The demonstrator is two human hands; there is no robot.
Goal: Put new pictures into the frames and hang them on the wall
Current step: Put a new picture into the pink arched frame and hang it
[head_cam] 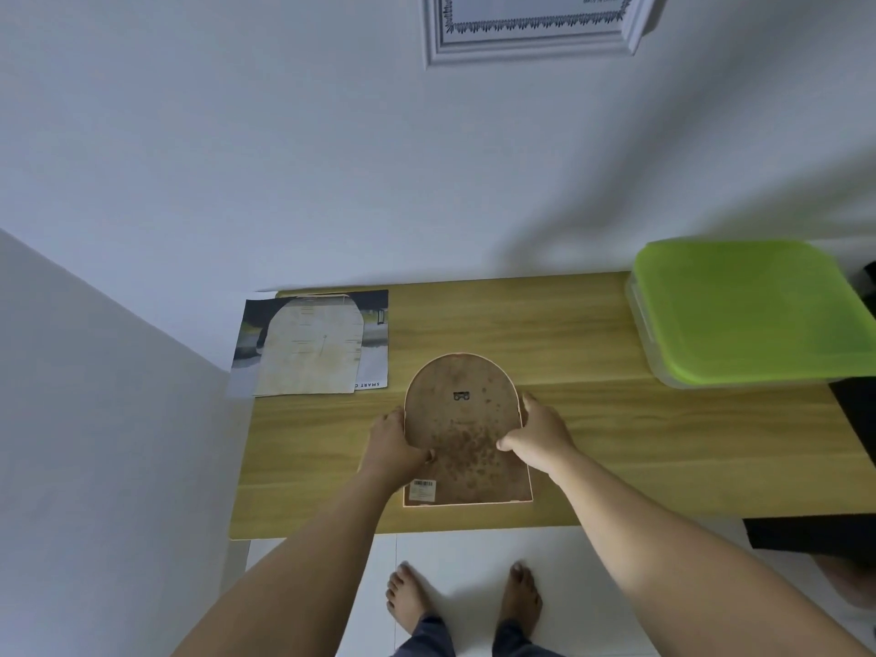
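An arch-topped picture frame (pixel 462 419) lies face down on the wooden table (pixel 616 443), its brown stained backing board and small metal hanger facing up. My left hand (pixel 393 443) grips its left edge, thumb on the backing. My right hand (pixel 540 431) grips its right edge, thumb pressed on the board too. At the table's back left, an arch-shaped pale sheet (pixel 310 346) rests on a printed picture page (pixel 374 343). A white rectangular frame (pixel 531 26) hangs on the wall above.
A clear box with a green lid (pixel 744 310) sits at the table's right end. A dark object (pixel 858 419) juts in at the right edge. A white wall closes the left side. My bare feet stand on the white floor below the table.
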